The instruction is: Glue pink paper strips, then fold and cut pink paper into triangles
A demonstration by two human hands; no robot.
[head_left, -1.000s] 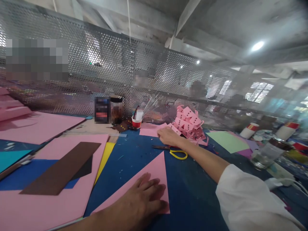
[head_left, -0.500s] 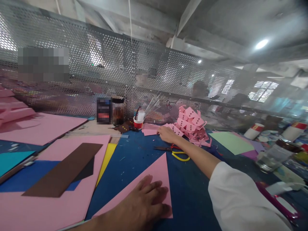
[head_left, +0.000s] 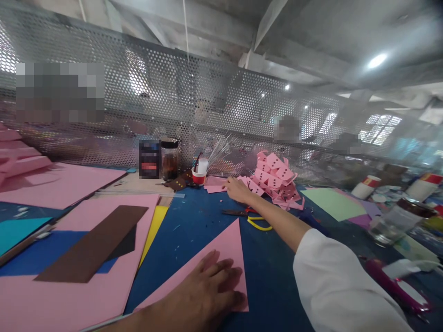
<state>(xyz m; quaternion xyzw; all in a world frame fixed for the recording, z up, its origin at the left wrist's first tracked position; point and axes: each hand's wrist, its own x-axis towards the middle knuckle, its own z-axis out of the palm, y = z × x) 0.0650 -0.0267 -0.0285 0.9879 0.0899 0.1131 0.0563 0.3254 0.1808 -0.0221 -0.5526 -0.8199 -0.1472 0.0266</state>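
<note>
My left hand [head_left: 204, 288] lies flat with its fingers apart on a pink triangular sheet [head_left: 230, 244] near the front of the table. My right hand [head_left: 238, 190] is stretched far forward, its fingers bent and close together at a small stack of flat pink pieces [head_left: 214, 184]. The fingertips seem to pinch the edge of a piece, though the grip is small in view. Just right of that hand rises a heap of pink cut pieces with dark dots [head_left: 275, 173]. Below the right wrist lie scissors [head_left: 258, 223] with yellow and red handles.
Pink sheets [head_left: 93, 299] cover the left, with a brown strip [head_left: 93, 244] on top. A red-and-white cup [head_left: 199, 176] and a dark-lidded jar [head_left: 169, 161] stand by the perforated metal screen [head_left: 224, 101]. Right are green sheets [head_left: 334, 203], a clear jar [head_left: 398, 223] and a magenta glue gun [head_left: 398, 283].
My right hand's fingers have shifted slightly at the pink stack, and the right sleeve has moved a little left. My left hand stays on the triangular sheet.
</note>
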